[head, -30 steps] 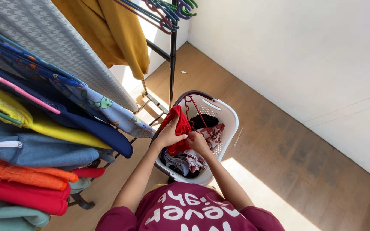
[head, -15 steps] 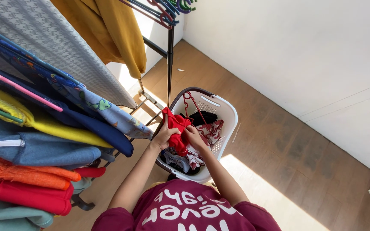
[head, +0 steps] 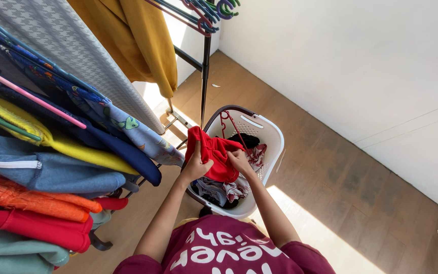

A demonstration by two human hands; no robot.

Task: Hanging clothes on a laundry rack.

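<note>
My left hand (head: 196,166) and right hand (head: 240,160) both clutch a crumpled red cloth garment (head: 214,155) above the white perforated plastic laundry basket's (head: 272,137) left rim.

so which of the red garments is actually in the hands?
The red garment over the white laundry basket, pinched between left hand and right hand. The other red garment hangs untouched on the rack at lower left.
</note>
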